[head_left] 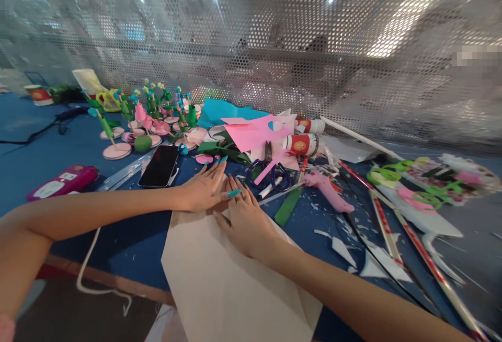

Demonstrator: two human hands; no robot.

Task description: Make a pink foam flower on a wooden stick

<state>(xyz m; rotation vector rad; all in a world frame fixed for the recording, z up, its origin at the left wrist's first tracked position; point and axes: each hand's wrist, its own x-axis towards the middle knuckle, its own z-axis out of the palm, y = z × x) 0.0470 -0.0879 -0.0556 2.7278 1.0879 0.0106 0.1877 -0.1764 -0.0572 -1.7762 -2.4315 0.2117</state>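
Note:
A large cream-coloured sheet of paper extends from the tabletop over its near edge toward me. Both hands press on its far end. My left hand lies flat there, fingers stretched out, with long teal nails. Beside it, almost touching, my right hand rests palm down on the sheet with its fingers extended. Just beyond the hands are dark-blue-handled scissors and a white marker. A black smartphone lies left of my left hand. To the right is a pink glue gun with a black cord.
Small paper flower models on round bases crowd the back left. Pink paper, blue paper and red-and-white paper cups lie behind. A magenta pouch is at left; white scraps and red-marked strips litter the right.

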